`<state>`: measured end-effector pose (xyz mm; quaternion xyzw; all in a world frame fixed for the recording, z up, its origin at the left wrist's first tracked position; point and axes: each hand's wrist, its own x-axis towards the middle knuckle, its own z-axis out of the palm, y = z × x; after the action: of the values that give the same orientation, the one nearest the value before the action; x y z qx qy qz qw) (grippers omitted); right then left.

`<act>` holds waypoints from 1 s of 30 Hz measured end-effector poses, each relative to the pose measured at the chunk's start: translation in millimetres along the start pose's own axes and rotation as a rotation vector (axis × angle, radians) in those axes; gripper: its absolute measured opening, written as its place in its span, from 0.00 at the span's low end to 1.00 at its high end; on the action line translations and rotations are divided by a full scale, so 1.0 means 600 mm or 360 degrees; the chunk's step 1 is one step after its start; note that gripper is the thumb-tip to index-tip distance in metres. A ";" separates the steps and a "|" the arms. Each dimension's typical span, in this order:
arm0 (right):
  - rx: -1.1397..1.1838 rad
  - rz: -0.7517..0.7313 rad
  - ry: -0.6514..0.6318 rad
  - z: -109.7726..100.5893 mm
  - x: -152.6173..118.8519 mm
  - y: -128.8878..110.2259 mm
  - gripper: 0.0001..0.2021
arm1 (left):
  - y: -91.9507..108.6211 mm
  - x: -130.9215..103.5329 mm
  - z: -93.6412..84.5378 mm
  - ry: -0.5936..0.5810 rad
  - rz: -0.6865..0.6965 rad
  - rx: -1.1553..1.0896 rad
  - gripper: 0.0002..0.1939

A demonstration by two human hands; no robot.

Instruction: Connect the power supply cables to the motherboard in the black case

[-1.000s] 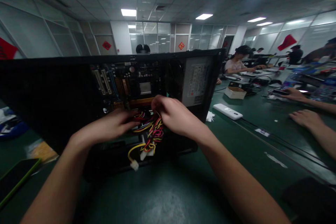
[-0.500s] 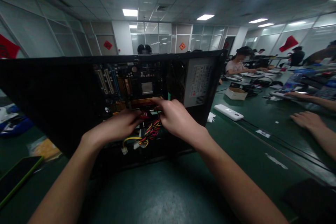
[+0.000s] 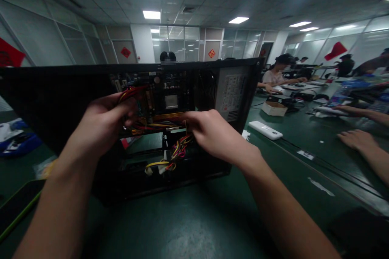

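Observation:
An open black computer case (image 3: 60, 85) lies on its side before me, showing its motherboard (image 3: 179, 85) and, on the right, a power supply (image 3: 232, 93). My left hand (image 3: 101, 123) is closed round a bundle of red and yellow power cables (image 3: 133, 91), held over the left part of the board. My right hand (image 3: 212, 133) pinches cables by the board's lower edge; its fingertips are partly hidden. Stretched wires (image 3: 165, 124) run between the hands. Below hangs a loose cluster of coloured wires (image 3: 180, 147) with a white connector (image 3: 163, 168).
To the right on the green table (image 3: 291, 178) lie a white power bank (image 3: 265, 130) with a cable and a small open box (image 3: 274, 108). Another person's hand (image 3: 357, 139) rests further right. At left are a green-edged phone (image 3: 21, 206) and a blue bag (image 3: 21, 143).
My left hand has moved left and up, drawing the cable bundle along the board. My right hand has shifted slightly right and stays at the cables.

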<state>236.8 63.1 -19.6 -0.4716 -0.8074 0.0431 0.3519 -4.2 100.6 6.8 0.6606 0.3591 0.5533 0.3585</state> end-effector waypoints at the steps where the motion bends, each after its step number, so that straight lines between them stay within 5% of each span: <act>1: -0.0076 0.0019 0.0006 -0.005 -0.005 -0.008 0.19 | 0.001 0.000 -0.001 -0.0020 -0.0015 -0.0013 0.08; 4: -0.0230 -0.0059 -0.0057 -0.019 -0.026 -0.032 0.17 | 0.007 -0.005 -0.003 -0.0045 -0.0016 0.0089 0.07; 8: -0.0213 -0.0512 -0.0589 0.002 -0.051 -0.054 0.20 | 0.017 -0.015 -0.002 -0.0085 0.0013 0.0062 0.08; 14: -0.0591 -0.0361 -0.0853 0.042 -0.046 -0.062 0.14 | 0.022 -0.024 -0.002 -0.0078 -0.0020 0.0088 0.10; 19: 0.0058 -0.0459 -0.0685 -0.057 -0.038 -0.017 0.15 | 0.020 -0.023 -0.006 -0.0052 -0.0053 0.0168 0.13; 23: 0.0611 -0.0245 -0.0165 -0.136 -0.051 0.057 0.19 | 0.016 -0.023 -0.007 -0.0078 -0.0087 0.0191 0.17; 30: 0.0797 -0.0088 -0.0249 -0.156 -0.060 0.110 0.18 | 0.028 -0.033 0.001 -0.0271 -0.0052 0.0506 0.19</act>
<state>353.2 46.6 4.7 -0.3427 -0.8090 0.2683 0.3951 -4.9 75.2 11.7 0.7474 0.4212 0.4257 0.2877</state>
